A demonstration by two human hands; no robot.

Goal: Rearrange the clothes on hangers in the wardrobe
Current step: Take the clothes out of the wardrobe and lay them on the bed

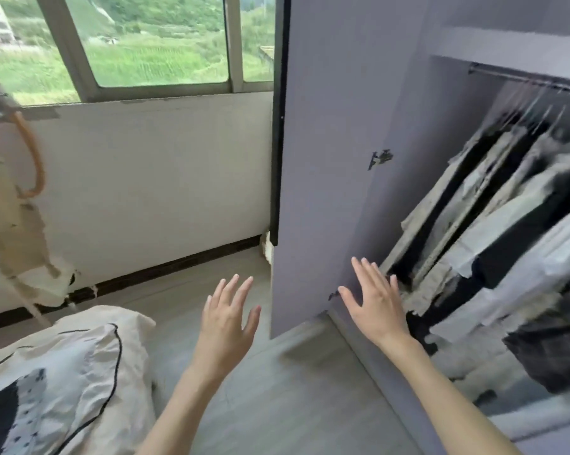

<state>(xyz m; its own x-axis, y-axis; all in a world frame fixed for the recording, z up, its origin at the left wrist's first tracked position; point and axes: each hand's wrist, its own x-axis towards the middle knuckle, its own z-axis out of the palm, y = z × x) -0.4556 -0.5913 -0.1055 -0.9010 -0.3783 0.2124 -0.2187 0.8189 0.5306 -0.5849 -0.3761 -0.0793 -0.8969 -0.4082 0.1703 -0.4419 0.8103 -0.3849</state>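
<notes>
An open grey wardrobe stands at the right, its door (pixel 326 159) swung outward toward me. Inside, several beige, white, grey and black clothes (pixel 493 224) hang on hangers from a metal rail (pixel 523 78); the picture is blurred there. My right hand (pixel 375 300) is stretched forward with straight spread fingers, in front of the door's lower inner edge and just left of the hanging clothes, holding nothing. My left hand (pixel 228 316) is also raised with spread fingers, over the floor left of the door, and it is empty.
A bed with a white, black-trimmed pillow (pixel 57 372) fills the lower left. Clothes and an orange curved handle (pixel 34 152) hang at the far left. A window (pixel 139 44) sits above a white wall. Grey floor (pixel 277 405) lies between the bed and the wardrobe.
</notes>
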